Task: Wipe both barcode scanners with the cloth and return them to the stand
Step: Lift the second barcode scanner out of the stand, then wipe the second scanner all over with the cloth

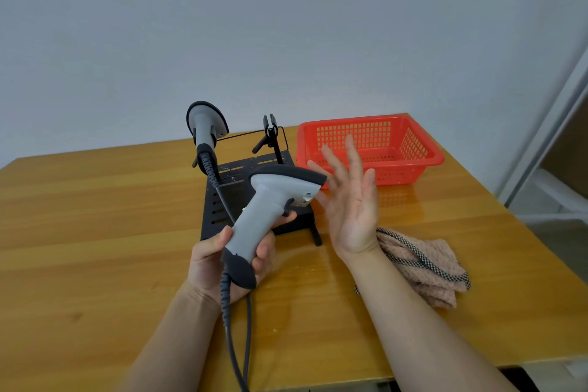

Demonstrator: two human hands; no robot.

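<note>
My left hand (222, 261) grips the handle of a grey barcode scanner (270, 200) with a black top, held above the table with its head pointing right. Its dark cable (237, 337) hangs down toward me. My right hand (348, 200) is raised just right of the scanner's head, palm up, fingers spread, holding nothing. A second grey scanner (203, 127) sits upright in the left holder of the black stand (222, 200). The stand's right holder (270, 134) is vacant. A pink cloth (426, 264) with checked trim lies crumpled on the table behind my right wrist.
A red plastic basket (369, 149) stands at the back right of the wooden table (95, 232), close behind my right hand. The table's right edge and a white frame lie beyond the cloth.
</note>
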